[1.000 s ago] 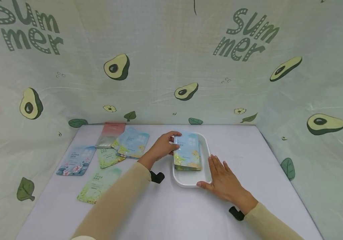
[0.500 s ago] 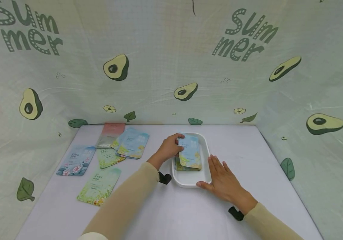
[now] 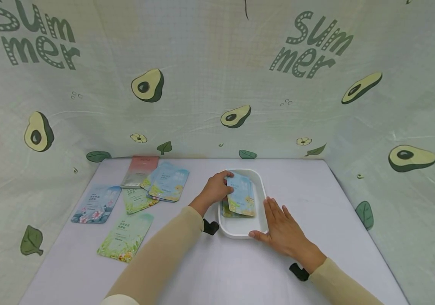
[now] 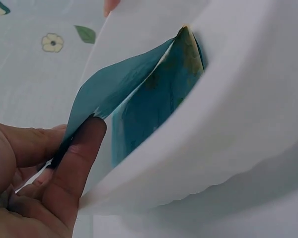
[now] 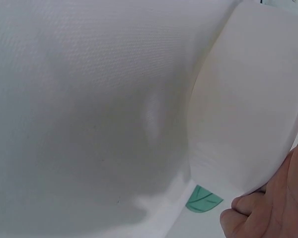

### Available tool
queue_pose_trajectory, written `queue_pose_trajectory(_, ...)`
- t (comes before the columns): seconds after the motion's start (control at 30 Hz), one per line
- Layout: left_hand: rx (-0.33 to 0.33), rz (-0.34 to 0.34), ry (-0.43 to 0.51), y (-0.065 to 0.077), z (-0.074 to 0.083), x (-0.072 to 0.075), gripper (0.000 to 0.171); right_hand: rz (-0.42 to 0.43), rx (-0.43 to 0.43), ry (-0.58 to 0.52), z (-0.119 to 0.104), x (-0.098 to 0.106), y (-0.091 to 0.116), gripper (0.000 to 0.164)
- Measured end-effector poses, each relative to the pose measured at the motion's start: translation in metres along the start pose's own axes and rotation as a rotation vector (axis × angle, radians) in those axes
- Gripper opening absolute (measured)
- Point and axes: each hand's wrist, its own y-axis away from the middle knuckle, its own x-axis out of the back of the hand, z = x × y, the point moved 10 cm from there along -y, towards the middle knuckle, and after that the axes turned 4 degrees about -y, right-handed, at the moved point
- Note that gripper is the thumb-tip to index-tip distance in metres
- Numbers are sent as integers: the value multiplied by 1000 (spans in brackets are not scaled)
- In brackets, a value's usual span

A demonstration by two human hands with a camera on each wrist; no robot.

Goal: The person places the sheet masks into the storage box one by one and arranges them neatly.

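Observation:
In the head view, my left hand (image 3: 214,189) pinches a light blue sheet-mask packet (image 3: 242,195) by its left edge, inside a white tray (image 3: 236,235). Seen from the left wrist, the held packet (image 4: 121,82) bends up from the tray, thumb and fingers on its near edge. Beneath it, another blue packet (image 4: 149,116) lies in the tray. A green-patterned packet (image 3: 227,212) peeks out below at the lower left. My right hand (image 3: 285,228) rests along the tray's right rim, fingers straight. The right wrist view shows it touching the tray's outer side (image 5: 248,99).
Left of the tray are a stack of blue packets (image 3: 169,182), a red-and-silver packet (image 3: 139,171) and a green packet (image 3: 137,200) partly under the stack. Nearer lie a dark blue floral packet (image 3: 96,204) and a green packet (image 3: 126,236). A printed cloth stands behind the table.
My left hand has slid slightly right with the blue packet, mostly in the first half second. Another blue edge now shows behind the packet. My right hand stays at the rim.

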Motion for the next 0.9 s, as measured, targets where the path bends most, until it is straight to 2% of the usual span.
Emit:
queue_pose_trajectory(0.1,9,8,-28,2,1,1,51,3,1,3,0,-1,0,114)
queue_pose_trajectory(0.17,15,33,-81,4,3,5,50,4,1,4,0,-1,0,114)
queue_pose_trajectory(0.3,18,110,-220,10,8,16,42,3,-6,5,2,-2,0,115)
queue_pose_trajectory(0.37,12,151,-256,14,11,22,37,2,-10,4,2,-2,0,115)
queue_pose_trajectory(0.57,-27,234,-247,25,13,36,30,3,-15,-2,2,0,0,116)
queue_pose_trajectory(0.73,-43,288,-273,31,-1,53,26,1,-15,-11,2,-1,1,117)
queue_pose_trajectory(0.9,-65,345,-380,38,-32,83,28,0,-13,-14,0,-1,1,117)
